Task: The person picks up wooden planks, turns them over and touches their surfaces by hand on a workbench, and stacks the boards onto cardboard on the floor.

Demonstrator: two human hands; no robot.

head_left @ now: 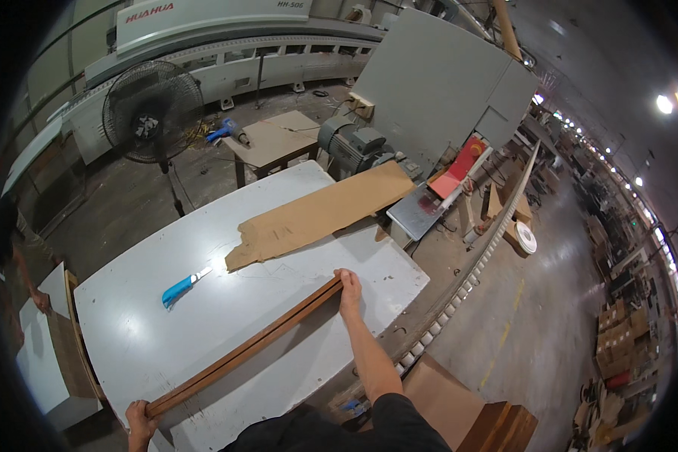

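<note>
One long white machine (226,75) spans the upper left of the frame; one grey cabinet (437,83) stands at upper centre. One white worktable (128,301) fills the centre and lower left, its far corners bounded by a small table (279,139) and a motor (354,143), one of each. One roller conveyor (459,290) curves past the worktable's right corner. One fan (152,113) stands beyond the far left edge. One cardboard sheet (316,215), torn at its left end, lies across the upper part of the worktable, its right end reaching the far edge. One long brown wooden piece (248,343) runs diagonally from lower left to centre; a dark line follows its length, and whether this is a groove or a joint cannot be told. Its lower end is close to the worktable's lower left edge; white surface separates its upper end from the right corner and its long side from the cardboard. Two hands hold it, one per end: the right hand (349,294) is curled around the upper end, the left hand (141,422) closed on the lower end. One blue knife (179,290) lies left of the cardboard, apart from both.
</note>
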